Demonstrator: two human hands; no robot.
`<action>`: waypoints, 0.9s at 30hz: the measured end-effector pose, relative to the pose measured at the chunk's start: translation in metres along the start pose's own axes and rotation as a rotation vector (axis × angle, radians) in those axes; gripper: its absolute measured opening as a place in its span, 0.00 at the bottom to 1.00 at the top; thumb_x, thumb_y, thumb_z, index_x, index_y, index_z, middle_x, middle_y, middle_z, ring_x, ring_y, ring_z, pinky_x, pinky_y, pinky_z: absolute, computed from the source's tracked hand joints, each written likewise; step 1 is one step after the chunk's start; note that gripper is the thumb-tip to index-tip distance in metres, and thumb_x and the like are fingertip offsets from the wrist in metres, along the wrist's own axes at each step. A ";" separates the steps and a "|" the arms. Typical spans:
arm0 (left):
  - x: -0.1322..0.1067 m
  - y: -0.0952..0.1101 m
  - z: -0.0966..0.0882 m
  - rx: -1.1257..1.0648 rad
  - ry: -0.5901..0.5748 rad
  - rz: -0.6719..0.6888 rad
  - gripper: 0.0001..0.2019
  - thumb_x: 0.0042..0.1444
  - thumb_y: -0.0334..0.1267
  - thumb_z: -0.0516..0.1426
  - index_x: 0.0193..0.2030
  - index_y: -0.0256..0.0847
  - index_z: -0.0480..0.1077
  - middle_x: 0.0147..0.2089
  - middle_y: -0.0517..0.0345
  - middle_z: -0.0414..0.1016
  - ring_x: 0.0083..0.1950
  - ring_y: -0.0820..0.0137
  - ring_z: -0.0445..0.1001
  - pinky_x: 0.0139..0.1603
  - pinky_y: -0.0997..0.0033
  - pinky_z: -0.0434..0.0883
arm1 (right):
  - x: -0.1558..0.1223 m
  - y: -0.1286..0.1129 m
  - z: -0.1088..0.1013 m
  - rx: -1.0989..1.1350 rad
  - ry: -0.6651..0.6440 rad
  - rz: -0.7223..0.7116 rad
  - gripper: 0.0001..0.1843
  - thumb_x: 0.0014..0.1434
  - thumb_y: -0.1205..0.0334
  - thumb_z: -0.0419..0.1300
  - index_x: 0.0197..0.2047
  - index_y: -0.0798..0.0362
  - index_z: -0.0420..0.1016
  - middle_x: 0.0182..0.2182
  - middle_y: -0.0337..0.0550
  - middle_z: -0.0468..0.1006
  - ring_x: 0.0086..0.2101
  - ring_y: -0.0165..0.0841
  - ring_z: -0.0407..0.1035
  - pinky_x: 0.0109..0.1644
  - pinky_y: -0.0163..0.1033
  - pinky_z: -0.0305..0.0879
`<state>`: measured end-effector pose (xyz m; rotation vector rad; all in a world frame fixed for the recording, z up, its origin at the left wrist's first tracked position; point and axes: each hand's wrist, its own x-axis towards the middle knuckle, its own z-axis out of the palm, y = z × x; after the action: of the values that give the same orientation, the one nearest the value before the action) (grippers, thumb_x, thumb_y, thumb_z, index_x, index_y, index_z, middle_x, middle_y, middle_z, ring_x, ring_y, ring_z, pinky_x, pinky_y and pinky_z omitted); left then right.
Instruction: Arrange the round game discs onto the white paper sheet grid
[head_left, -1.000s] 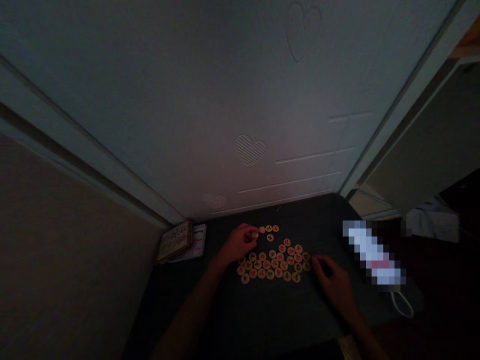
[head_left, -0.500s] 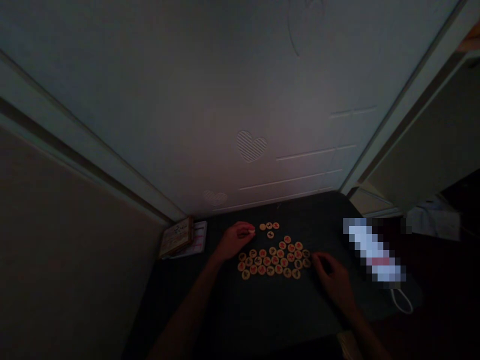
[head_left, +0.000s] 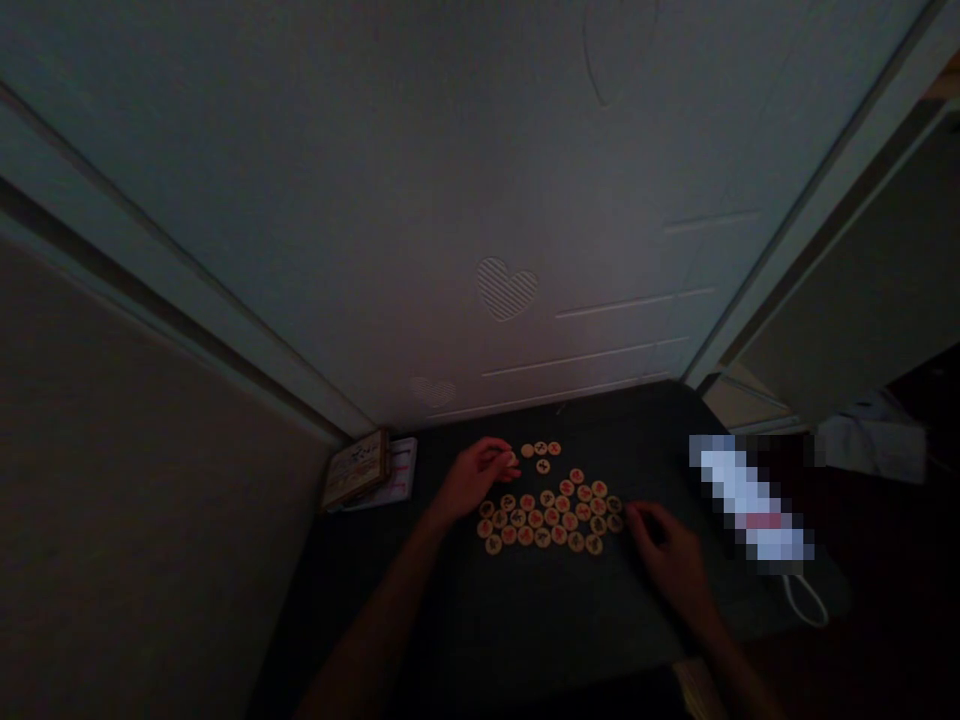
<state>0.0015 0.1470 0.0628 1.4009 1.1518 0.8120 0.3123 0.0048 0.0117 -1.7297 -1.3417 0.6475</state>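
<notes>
Left grip (head_left: 478, 478) has shifted slightly, pinching one disc (head_left: 512, 459). Bench (head_left: 525, 620) dark. Right grip (head_left: 670, 550) curled beside disc cluster (head_left: 552, 517), contents unclear. Loose row (head_left: 541, 449) near far edge: careless nudge could scatter it. Pinched disc, just beside row, might slip if pressure slackens.

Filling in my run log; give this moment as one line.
left hand: holding round piece | right hand: beside larger piece cluster | smaller piece group: farther back

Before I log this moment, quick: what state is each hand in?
Left hand: closed, holding a round piece.
Right hand: curled beside the laid-out pieces; can't tell if it holds anything.
</notes>
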 end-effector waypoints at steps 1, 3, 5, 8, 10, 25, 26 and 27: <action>0.000 0.000 0.001 -0.009 -0.003 0.000 0.23 0.58 0.57 0.63 0.48 0.40 0.71 0.41 0.51 0.83 0.40 0.60 0.85 0.44 0.57 0.82 | 0.000 0.000 0.000 0.000 0.001 -0.001 0.24 0.64 0.39 0.57 0.44 0.50 0.82 0.39 0.47 0.86 0.38 0.43 0.80 0.43 0.44 0.75; 0.000 0.001 0.002 -0.025 -0.011 0.000 0.23 0.58 0.58 0.63 0.48 0.39 0.72 0.43 0.50 0.83 0.42 0.59 0.85 0.45 0.57 0.82 | 0.000 -0.001 0.000 0.001 -0.001 0.001 0.24 0.64 0.39 0.57 0.44 0.50 0.82 0.39 0.47 0.85 0.38 0.43 0.80 0.43 0.44 0.75; -0.001 0.001 0.003 -0.041 -0.020 0.000 0.23 0.58 0.57 0.63 0.48 0.39 0.72 0.45 0.49 0.83 0.43 0.59 0.85 0.47 0.55 0.82 | 0.000 -0.002 -0.001 0.002 -0.006 0.004 0.24 0.64 0.40 0.57 0.44 0.50 0.82 0.39 0.47 0.85 0.39 0.43 0.80 0.44 0.44 0.75; -0.002 0.001 0.005 -0.066 -0.035 0.006 0.22 0.59 0.55 0.63 0.50 0.39 0.72 0.48 0.47 0.83 0.46 0.58 0.85 0.50 0.54 0.81 | 0.000 -0.004 -0.001 -0.004 -0.008 0.015 0.23 0.64 0.40 0.57 0.45 0.50 0.82 0.40 0.47 0.85 0.40 0.43 0.80 0.45 0.44 0.75; -0.002 0.001 0.005 -0.077 -0.042 0.011 0.21 0.59 0.53 0.63 0.51 0.39 0.71 0.50 0.45 0.82 0.49 0.57 0.84 0.51 0.53 0.81 | 0.000 -0.004 -0.001 -0.008 -0.006 0.023 0.23 0.64 0.40 0.57 0.44 0.49 0.82 0.40 0.47 0.86 0.40 0.43 0.80 0.45 0.45 0.75; -0.003 -0.002 0.003 -0.008 -0.056 0.030 0.17 0.60 0.49 0.63 0.49 0.41 0.68 0.49 0.48 0.81 0.50 0.59 0.83 0.52 0.56 0.79 | -0.001 -0.008 -0.003 -0.002 -0.005 0.023 0.22 0.64 0.41 0.57 0.44 0.49 0.82 0.40 0.47 0.85 0.40 0.44 0.79 0.45 0.45 0.74; -0.003 -0.002 0.003 0.008 -0.056 0.028 0.17 0.59 0.49 0.64 0.48 0.41 0.69 0.48 0.50 0.82 0.49 0.60 0.83 0.52 0.56 0.79 | -0.001 -0.009 -0.003 -0.002 -0.001 0.023 0.23 0.64 0.40 0.57 0.44 0.49 0.82 0.40 0.48 0.85 0.40 0.44 0.79 0.45 0.45 0.74; -0.003 -0.001 0.003 0.024 -0.058 0.025 0.17 0.59 0.49 0.64 0.47 0.41 0.69 0.46 0.51 0.82 0.49 0.60 0.83 0.52 0.57 0.79 | -0.001 -0.009 -0.003 -0.001 -0.001 0.023 0.23 0.64 0.40 0.57 0.44 0.49 0.82 0.40 0.48 0.85 0.40 0.44 0.79 0.45 0.45 0.74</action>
<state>0.0027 0.1431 0.0614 1.4522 1.1047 0.7730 0.3096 0.0040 0.0212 -1.7482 -1.3245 0.6606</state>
